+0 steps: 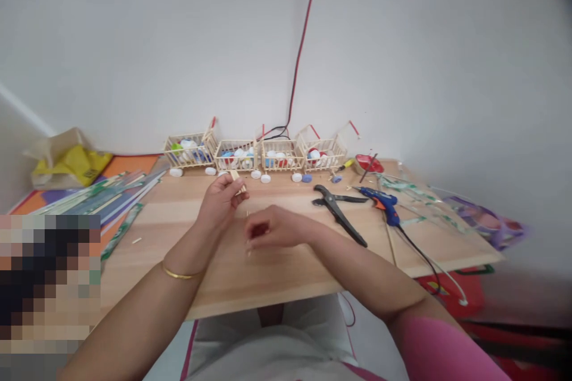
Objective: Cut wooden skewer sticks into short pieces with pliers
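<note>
My left hand, closed, pinches a few short pale wooden sticks above the middle of the table. Close by on the right, my right hand hangs low over the wood with its fingers curled together. Tiny pale stick pieces show beside those fingertips, but I cannot make out what they grip. Behind both hands stands a row of several small stick-built carts, holding coloured bottle caps and fitted with cap wheels. Black-handled pliers lie right of my right hand, near a blue glue gun.
Long plastic-wrapped sticks cover the table's left side beside a yellow bag. A red dish and clear wrappers lie at the right. The glue gun's black cord runs over the front edge. A blurred-out patch hides the lower left.
</note>
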Tool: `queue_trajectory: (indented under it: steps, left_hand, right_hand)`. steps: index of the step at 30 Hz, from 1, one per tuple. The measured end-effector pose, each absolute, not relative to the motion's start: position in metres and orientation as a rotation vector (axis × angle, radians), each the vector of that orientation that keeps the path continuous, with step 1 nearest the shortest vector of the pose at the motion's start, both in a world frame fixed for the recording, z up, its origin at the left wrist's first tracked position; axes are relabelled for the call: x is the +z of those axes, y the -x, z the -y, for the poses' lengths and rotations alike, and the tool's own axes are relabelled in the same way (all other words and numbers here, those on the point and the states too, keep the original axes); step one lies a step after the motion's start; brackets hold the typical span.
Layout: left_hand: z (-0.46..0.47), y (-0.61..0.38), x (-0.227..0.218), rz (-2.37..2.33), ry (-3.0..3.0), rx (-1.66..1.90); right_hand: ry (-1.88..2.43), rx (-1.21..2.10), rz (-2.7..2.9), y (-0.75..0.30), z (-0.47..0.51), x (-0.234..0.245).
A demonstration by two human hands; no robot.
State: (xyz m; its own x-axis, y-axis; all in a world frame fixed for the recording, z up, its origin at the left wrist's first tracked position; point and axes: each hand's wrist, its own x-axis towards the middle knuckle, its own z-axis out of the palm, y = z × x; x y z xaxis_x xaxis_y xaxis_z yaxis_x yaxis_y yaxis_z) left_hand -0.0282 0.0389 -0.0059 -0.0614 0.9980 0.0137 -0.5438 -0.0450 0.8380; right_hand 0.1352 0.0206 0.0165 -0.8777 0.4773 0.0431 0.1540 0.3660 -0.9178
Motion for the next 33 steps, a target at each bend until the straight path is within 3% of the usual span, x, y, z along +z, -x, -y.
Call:
queue_trajectory:
  steps: [4, 9, 12, 16, 19, 25, 33]
  left_hand:
    - [-0.041, 0.031, -0.004, -0.791, -0.743, 1.469]
    - [-0.043, 0.030, -0.007, -0.812, -0.723, 1.473]
    - [-0.042, 0.027, -0.007, -0.843, -0.720, 1.442]
    - [-0.039, 0.024, -0.007, -0.868, -0.729, 1.406]
    - [-0.036, 0.020, -0.007, -0.870, -0.755, 1.374]
    - [-0.026, 0.009, -0.009, -0.853, -0.758, 1.231]
    - [-0.019, 0.007, -0.013, -0.770, -0.735, 1.086]
  right_hand:
    - [0.413, 1.697, 2.467, -0.119, -0.006, 0.032]
    - [0.769, 1.429, 2.355, -0.149, -0.020, 0.032]
    - [1.123, 1.077, 2.276, -0.192, -0.035, 0.028]
    - [1.604, 0.305, 2.116, -0.262, -0.056, 0.025]
    - [1.687, 0.137, 1.985, -0.303, -0.064, 0.025]
    - [1.586, 0.149, 1.982, -0.304, -0.057, 0.027]
    - [0.986, 0.458, 2.268, -0.196, -0.041, 0.021]
